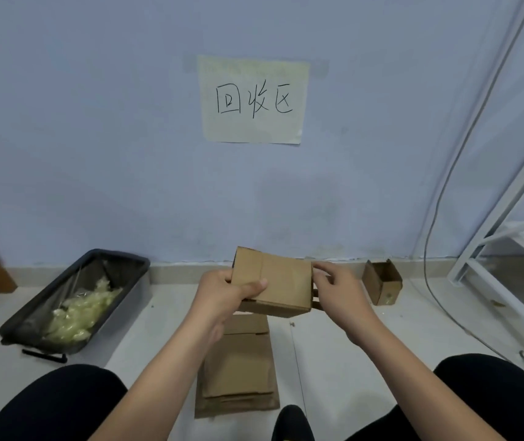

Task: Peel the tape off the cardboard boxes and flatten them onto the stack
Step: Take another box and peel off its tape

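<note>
I hold a small brown cardboard box [281,281] up in front of me, above the floor. My left hand [222,292] grips its left end, thumb lying across the top face. At the box's right edge my right hand [338,288] has its fingertips pinched on the upper corner; whether they hold tape I cannot tell. A strip of clear tape runs across the box's top. Below the box lies a stack of flattened cardboard [238,367] on the floor between my knees. A second small box [383,281] stands open by the wall at the right.
A black bin [127,265] lined with a bag holds crumpled clear tape at the left, with a black tool beside it on the floor. A white metal rack [489,249] and a cable stand at the right. A paper sign hangs on the wall ahead.
</note>
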The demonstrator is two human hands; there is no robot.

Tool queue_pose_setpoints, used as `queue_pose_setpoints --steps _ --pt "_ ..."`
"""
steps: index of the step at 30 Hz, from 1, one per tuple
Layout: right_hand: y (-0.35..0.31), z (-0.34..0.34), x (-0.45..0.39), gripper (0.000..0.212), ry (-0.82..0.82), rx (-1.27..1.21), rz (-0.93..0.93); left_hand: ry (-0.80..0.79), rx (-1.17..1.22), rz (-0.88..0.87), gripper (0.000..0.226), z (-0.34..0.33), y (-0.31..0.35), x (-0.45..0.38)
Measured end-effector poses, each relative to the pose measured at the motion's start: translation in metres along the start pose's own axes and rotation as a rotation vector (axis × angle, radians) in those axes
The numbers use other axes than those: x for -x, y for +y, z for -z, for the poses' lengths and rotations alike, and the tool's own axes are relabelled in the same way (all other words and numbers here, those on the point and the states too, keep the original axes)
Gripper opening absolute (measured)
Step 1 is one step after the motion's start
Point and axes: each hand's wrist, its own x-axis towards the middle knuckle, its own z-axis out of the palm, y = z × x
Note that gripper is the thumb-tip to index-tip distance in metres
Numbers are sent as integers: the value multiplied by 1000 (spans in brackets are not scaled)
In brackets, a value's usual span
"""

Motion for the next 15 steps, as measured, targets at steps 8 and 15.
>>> queue_pose_setpoints --steps 8,15 --pt "1 10 11 38 -117 7 104 -141 -4 41 35 -19 -12 -10" --pt "16 8 9 17 -37 148 140 -152 -134 -50 28 -34 -24 -6"
